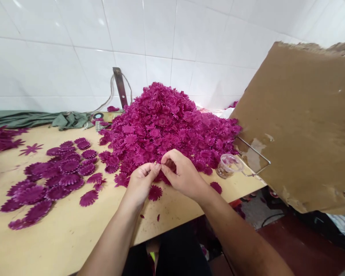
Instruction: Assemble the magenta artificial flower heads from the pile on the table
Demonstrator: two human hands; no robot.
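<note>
My left hand [143,179] and my right hand [180,173] meet fingertip to fingertip over the table's front part. Both are closed in a pinch; whatever lies between the fingertips is too small or hidden to make out. Right behind them rises a large heap of magenta artificial flower heads [163,119]. One loose flower piece [155,193] lies on the table just below my hands. To the left, stacked magenta petal layers [57,172] are spread in overlapping rows, with a single piece [89,198] apart from them.
A clear plastic cup [229,165] stands right of the heap, near a bent wire frame [255,157]. A large brown cardboard sheet [304,122] leans on the right. Green cloth [40,119] and a metal bracket [120,87] are at the white tiled wall [89,30].
</note>
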